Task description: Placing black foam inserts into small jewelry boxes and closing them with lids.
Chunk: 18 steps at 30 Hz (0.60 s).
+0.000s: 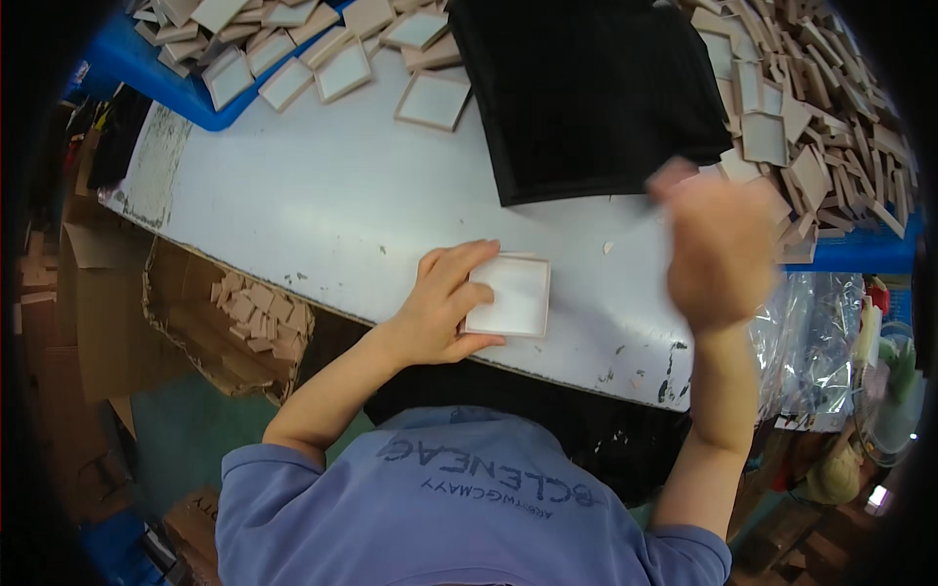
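My left hand [442,305] grips a small shallow square box tray [520,305], pale pink at the rim and white inside. The thumb lies along its near side and the fingers reach over its left edge, while the tray rests at the front of the table. Smeared by motion, my right hand [721,249] is raised by the near right corner of a black sheet [596,107]. Its fingers are too blurred to show whether they hold anything.
The white table [322,205] has worn, chipped edges. Many similar trays fill a blue bin [210,112] at far left, and others are heaped [821,156] at far right. Below left stands a cardboard carton [200,337] of small pieces. Clear plastic bags [816,332] hang at right.
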Tool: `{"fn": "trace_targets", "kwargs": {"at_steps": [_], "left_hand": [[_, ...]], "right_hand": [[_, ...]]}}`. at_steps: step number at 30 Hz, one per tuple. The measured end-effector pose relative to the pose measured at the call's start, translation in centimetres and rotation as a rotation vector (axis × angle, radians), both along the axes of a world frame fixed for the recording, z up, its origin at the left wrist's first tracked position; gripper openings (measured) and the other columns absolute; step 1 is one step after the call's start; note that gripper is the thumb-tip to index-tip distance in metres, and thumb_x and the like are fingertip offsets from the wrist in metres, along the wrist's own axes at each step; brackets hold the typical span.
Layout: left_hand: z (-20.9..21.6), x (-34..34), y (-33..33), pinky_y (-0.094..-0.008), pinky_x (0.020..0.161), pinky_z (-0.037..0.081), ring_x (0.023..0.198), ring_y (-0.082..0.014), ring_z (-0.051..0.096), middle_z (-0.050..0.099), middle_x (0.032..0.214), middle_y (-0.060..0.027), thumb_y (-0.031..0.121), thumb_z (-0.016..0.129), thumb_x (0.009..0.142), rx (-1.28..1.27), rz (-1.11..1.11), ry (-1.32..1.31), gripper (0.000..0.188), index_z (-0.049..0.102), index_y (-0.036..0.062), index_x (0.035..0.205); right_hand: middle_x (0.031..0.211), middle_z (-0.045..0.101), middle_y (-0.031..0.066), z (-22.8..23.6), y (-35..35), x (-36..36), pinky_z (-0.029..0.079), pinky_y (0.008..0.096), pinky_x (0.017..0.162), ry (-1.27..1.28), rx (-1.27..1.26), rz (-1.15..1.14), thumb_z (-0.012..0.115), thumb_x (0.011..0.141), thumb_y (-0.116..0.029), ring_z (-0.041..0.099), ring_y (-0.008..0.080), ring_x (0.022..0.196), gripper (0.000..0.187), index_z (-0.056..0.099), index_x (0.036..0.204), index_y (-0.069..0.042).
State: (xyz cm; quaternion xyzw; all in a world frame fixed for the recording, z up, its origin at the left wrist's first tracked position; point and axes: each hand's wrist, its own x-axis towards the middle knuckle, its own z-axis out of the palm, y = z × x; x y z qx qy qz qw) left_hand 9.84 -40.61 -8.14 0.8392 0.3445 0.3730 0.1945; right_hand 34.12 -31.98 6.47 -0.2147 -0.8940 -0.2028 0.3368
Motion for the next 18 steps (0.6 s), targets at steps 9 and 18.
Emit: {"fn": "trace_targets", "kwargs": {"at_steps": [9, 18], "left_hand": [[-0.6, 0.8, -0.1, -0.0407, 0.092, 0.032, 0.116, -0.033, 0.048, 0.043, 0.133, -0.0218, 0.034, 0.083, 0.059, -0.039, 0.095, -0.045, 0.1, 0.03, -0.0014, 0.137], [0.2, 0.7, -0.7, -0.0432, 0.091, 0.029, 0.121, -0.0356, 0.039, 0.038, 0.131, -0.0222, 0.038, 0.078, 0.064, -0.118, 0.108, 0.146, 0.076, 0.051, 0.0074, 0.128]], "right_hand": [[0.07, 0.047, 0.0025, -9.5, -6.6, -3.7, 0.041, 0.0289, 0.047, -0.115, -0.659, 0.215, 0.062, 0.062, -0.012, 0.049, 0.0159, 0.059, 0.018, 0.059, 0.078, -0.004], [0.129, 0.046, 0.0161, -8.6, -6.9, 3.2, 0.038, 0.0449, 0.088, 0.028, -0.69, -0.325, 0.081, 0.055, -0.032, 0.048, 0.0339, 0.111, 0.077, 0.052, 0.123, -0.007]]}}
